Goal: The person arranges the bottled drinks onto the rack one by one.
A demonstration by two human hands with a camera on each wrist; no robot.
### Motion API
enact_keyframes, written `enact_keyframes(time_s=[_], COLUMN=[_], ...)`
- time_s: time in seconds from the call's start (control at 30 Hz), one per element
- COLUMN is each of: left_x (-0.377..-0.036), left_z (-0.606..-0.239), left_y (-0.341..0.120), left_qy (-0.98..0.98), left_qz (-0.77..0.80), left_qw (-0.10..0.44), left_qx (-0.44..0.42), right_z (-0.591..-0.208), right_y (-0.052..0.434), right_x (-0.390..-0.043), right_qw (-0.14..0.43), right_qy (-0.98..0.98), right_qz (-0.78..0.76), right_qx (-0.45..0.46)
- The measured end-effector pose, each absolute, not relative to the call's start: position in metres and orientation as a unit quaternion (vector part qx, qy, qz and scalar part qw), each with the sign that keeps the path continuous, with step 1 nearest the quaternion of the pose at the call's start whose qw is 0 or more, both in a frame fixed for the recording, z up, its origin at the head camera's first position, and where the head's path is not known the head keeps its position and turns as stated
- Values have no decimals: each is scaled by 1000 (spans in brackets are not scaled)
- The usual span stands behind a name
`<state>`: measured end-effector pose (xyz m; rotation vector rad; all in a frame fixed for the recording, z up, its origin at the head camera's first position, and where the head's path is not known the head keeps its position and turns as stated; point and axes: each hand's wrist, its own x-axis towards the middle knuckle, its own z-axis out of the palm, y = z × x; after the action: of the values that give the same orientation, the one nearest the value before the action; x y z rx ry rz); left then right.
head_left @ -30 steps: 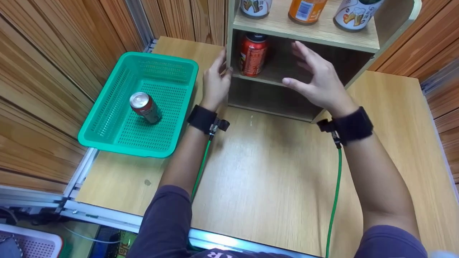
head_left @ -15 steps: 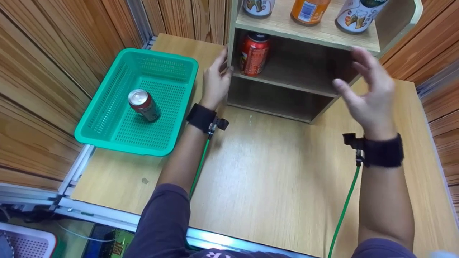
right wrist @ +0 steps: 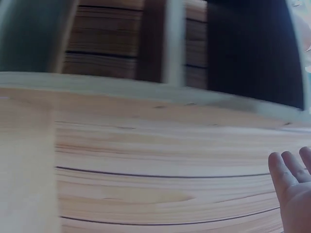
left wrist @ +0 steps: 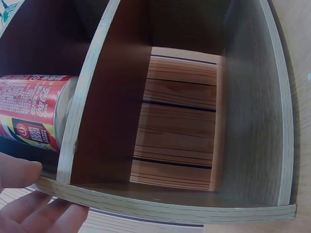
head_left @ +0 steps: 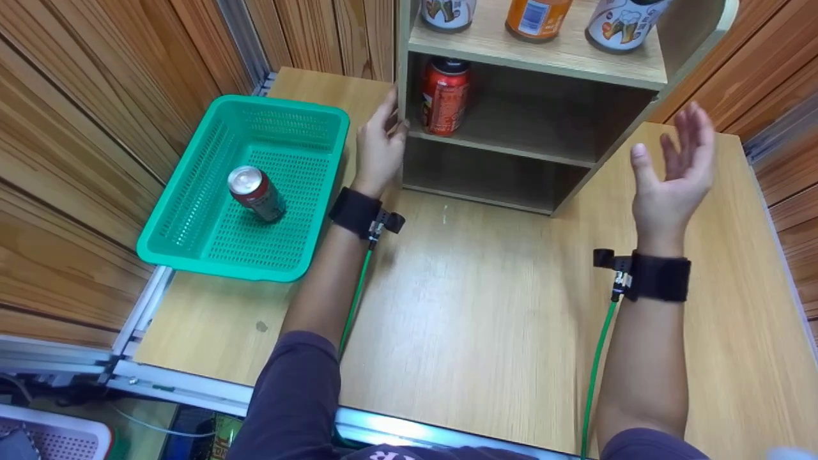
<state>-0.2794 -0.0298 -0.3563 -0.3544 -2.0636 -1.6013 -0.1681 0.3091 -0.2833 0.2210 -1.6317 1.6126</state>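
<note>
Fingers of the left hand [head_left: 378, 148] lie straight against the left side panel of the wooden shelf unit [head_left: 537, 64] at upper centre, steadying it; the right hand [head_left: 672, 176] hovers open and empty at right, beside the unit. One red can [head_left: 443, 96] already stands upright on the middle shelf, at its left end. Judging by that, the work seems partly done: another red can [head_left: 257, 192] lies tilted in the green basket [head_left: 192, 252] at left, untouched. Three more containers line the top shelf.
</note>
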Motion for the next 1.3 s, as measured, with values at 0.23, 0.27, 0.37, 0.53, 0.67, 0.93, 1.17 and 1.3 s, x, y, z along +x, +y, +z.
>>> enact_keyframes(time_s=[0.23,0.27,0.37,0.53,0.67,0.93,1.17,1.3], left_x=[-278,-278,-277,-278,-278,-272,-271,-260], left_z=[-358,-358,-357,-356,-357,-345,-349,-342], left_y=[-40,-41,-45,-50,-52,-52,-53,-56], left_qy=[-751,-751,-752,-748,-745,-754,-770,-782], left_qz=[-592,-592,-590,-593,-599,-588,-572,-548], left_qw=[266,265,267,268,265,260,256,273], left_qx=[-124,-123,-127,-130,-128,-130,-122,-115], right_z=[-315,-317,-324,-331,-336,-337,-337,-336], right_y=[316,316,315,310,306,300,294,294], right_x=[-186,-189,-196,-207,-212,-220,-219,-217], right_qw=[350,343,323,288,275,293,298,307], right_qy=[-670,-672,-678,-682,-693,-696,-706,-725], right_qz=[652,654,659,670,665,651,636,612], right_qx=[61,57,48,46,51,78,86,76])
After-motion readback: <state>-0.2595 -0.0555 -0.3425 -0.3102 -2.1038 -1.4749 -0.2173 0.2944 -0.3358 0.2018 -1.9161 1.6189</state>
